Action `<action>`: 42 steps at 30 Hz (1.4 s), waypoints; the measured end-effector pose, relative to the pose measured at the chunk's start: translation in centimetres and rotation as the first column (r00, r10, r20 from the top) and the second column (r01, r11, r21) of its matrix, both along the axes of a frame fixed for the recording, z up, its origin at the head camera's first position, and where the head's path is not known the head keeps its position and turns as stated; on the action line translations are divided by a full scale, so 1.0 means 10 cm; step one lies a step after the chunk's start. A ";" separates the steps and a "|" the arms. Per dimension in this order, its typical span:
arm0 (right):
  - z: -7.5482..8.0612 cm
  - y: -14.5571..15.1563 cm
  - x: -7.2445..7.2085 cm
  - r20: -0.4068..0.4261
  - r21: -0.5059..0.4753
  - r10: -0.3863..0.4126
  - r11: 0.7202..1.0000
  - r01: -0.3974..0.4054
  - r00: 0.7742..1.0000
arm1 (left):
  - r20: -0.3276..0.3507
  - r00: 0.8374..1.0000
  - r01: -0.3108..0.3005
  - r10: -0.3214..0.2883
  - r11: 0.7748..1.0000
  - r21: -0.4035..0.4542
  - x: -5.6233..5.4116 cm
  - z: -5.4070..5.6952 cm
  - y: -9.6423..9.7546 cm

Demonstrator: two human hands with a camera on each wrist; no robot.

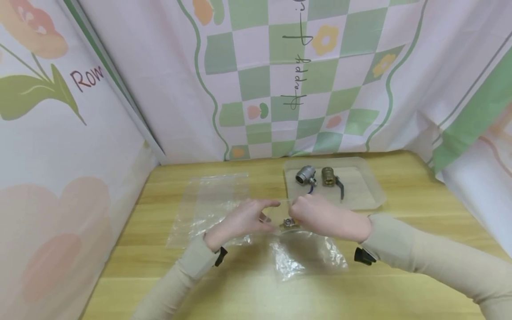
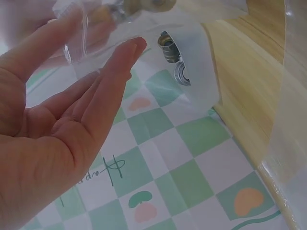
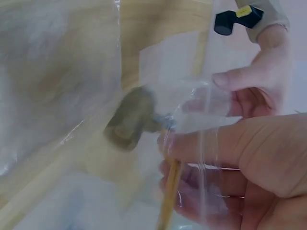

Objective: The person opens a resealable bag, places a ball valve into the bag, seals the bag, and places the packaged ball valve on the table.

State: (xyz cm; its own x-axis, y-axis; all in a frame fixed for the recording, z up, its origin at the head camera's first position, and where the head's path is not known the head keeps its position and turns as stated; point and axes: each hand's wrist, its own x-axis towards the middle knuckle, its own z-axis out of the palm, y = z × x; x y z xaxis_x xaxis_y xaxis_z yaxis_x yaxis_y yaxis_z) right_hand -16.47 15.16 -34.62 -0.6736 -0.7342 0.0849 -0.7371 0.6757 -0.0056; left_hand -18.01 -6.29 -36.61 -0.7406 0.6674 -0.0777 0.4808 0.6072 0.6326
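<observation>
As the right hand (image 1: 320,216) grips a dull metal valve (image 3: 132,117) by its yellow lever (image 3: 170,199), seemingly inside a clear plastic bag (image 1: 294,262), lower centre, the left hand (image 1: 243,218) spreads loosely; bagging seems underway, release needed next.

Your table (image 1: 248,293) is light yellow wood with long grain lines. It fills most of the lower half in your head view; the far right corner is rounded. You've got a flat clear bag (image 1: 212,195) lying on it left of centre, a bit creased, with shiny glare, wood showing through. You have part of its lower right side covered. You've also got a tray (image 1: 362,182) on it, right of centre, up near the far edge: pale, see-through-ish, rounded corners, low rim. The two sit apart. In your left wrist view, you see wood on the right side, tray upper middle.
</observation>
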 end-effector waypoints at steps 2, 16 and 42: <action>-0.05 0.00 0.01 -0.039 0.038 -0.002 0.999 0.004 0.999 | 0.000 1.000 0.001 -0.001 1.000 -0.009 0.01 -0.01 0.01; -0.19 -0.03 0.02 -0.048 0.069 0.051 0.996 -0.048 0.998 | 0.023 1.000 -0.004 0.004 1.000 -0.004 0.00 -0.06 0.03; -0.10 0.04 0.09 0.007 -0.137 0.091 0.986 -0.090 0.996 | -0.096 0.995 0.040 -0.039 0.999 0.009 0.05 -0.01 0.09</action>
State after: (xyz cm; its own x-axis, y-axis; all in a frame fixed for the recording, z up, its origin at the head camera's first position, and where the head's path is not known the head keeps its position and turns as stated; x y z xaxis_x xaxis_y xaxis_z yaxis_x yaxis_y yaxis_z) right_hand -15.57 15.59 -35.62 -0.6066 -0.7742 0.1805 -0.7945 0.5984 -0.1033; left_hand -17.54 -5.43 -36.71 -0.7170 0.6970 -0.0002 0.5635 0.5798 0.5885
